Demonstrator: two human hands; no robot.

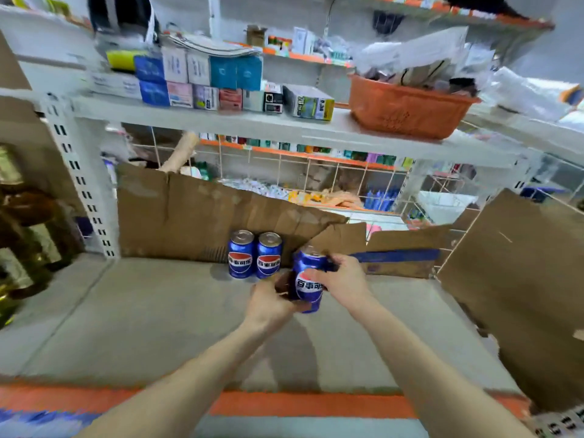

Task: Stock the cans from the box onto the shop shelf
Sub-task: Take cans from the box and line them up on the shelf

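**One more can for the row**

Two bare arms reach forward from the bottom of the view, over the orange front edge of the shelf. Both hands meet around one blue can a little way in front of the back row. The right hand has its fingers curled round the top part of the can, so its grip is clamped on it. The left hand curls round the lower side of the same can and holds it too. I cannot tell if the can touches the shelf yet or hangs just above it.

Two more blue cans stand upright at the back, side by side and touching, right against a torn cardboard sheet. The held can is just beside them, to their right and a bit nearer the camera. An open cardboard box flap sticks up on the right.

To do this step well, I think the hands should keep the can straight up, slide it back until it sits next to the second can, and turn the label to the front like the others. Letting go slowly should stop it from bumping the row over.
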